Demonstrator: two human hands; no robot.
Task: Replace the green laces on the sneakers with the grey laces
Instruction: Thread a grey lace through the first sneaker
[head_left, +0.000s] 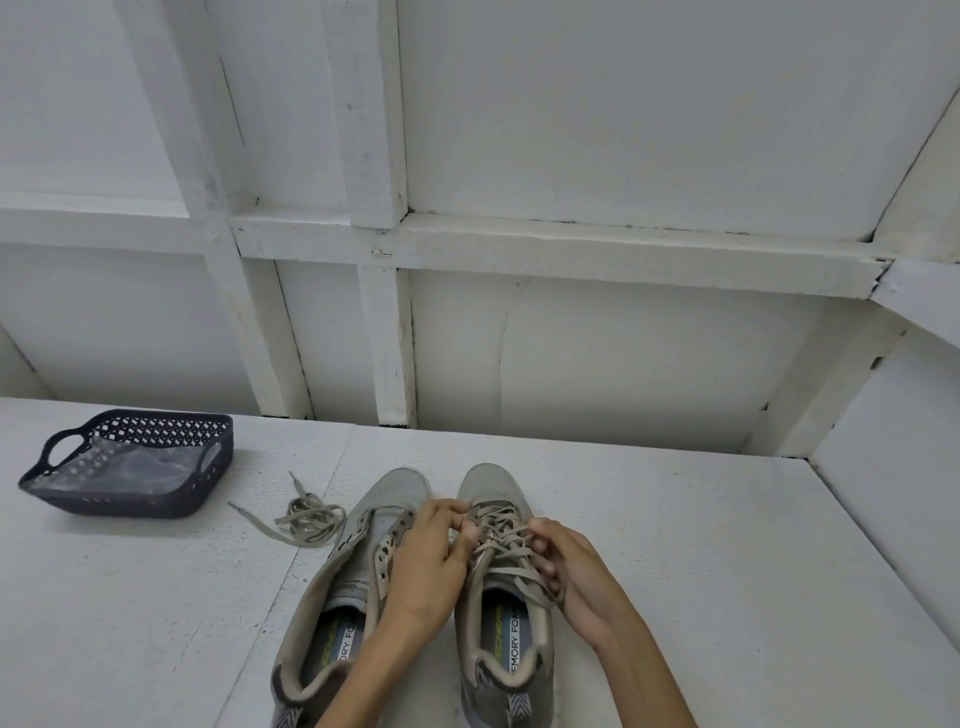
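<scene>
Looking down, you see the dark basket (130, 462) at the far left of the white table (675, 519), with crumpled clear plastic (140, 467) inside. A loose lace (311, 519) lies bundled between the basket and the unlaced left sneaker (402, 486). Your left hand (426, 561) and right hand (576, 566) curl their fingers round the lacing (501, 540) on the right sneaker (491, 483). Whether the lacing is green or grey is hard to judge. Both heels are cut off by the lower edge.

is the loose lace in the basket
No, the loose lace lies on the table between the basket and the unlaced sneaker.
</scene>
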